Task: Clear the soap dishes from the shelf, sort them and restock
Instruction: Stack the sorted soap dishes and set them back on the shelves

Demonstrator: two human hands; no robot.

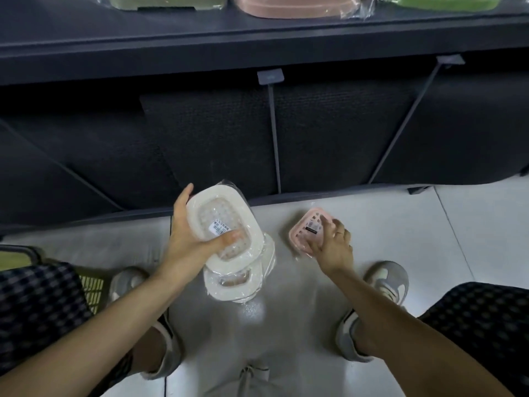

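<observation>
The left hand (190,242) grips a wrapped white soap dish (224,227), thumb across its slotted face, just above a second white dish (240,285) lying on the floor (400,239); at three o'clock from it, the right hand (333,245) grips a pink soap dish (307,230) near the floor; more wrapped dishes (289,5) sit on the shelf (257,32) at twelve o'clock.

held dish (224,224) above stack (239,279) — small dish (307,232) right

Left hand (191,239) raised above the white soap dish (224,229), thumb curled across its top and fingers wrapped behind its far edge, right hand (332,245) to its right (ring on one finger), fingertips pinching the pink soap dish (307,232), both forearms bare and extended forward.
</observation>
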